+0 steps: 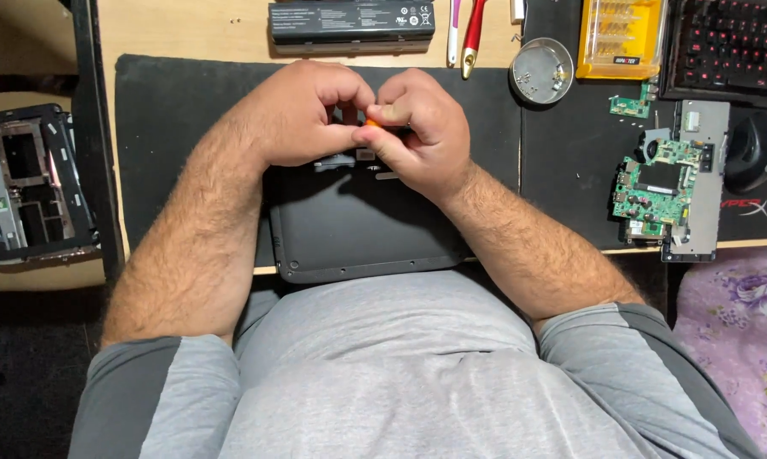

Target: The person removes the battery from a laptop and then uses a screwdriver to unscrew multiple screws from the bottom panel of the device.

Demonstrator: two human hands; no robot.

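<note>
A dark grey laptop shell [358,234] lies on a black mat [171,110] at the desk's front edge, its near side over my lap. Both my hands meet above its far edge. My left hand [307,110] is curled with fingertips pinched at a small orange object [372,123]. My right hand [422,127] is closed around the same small orange object, thumb pressing toward the left hand. Most of the orange piece is hidden by the fingers, and I cannot tell its full shape.
A black laptop battery [351,21] lies at the back. A round metal dish [542,70] with screws, a yellow bit case [622,36], a green circuit board [656,189], a keyboard [732,42] and a mouse [753,149] sit right. A stripped laptop frame [26,183] lies left.
</note>
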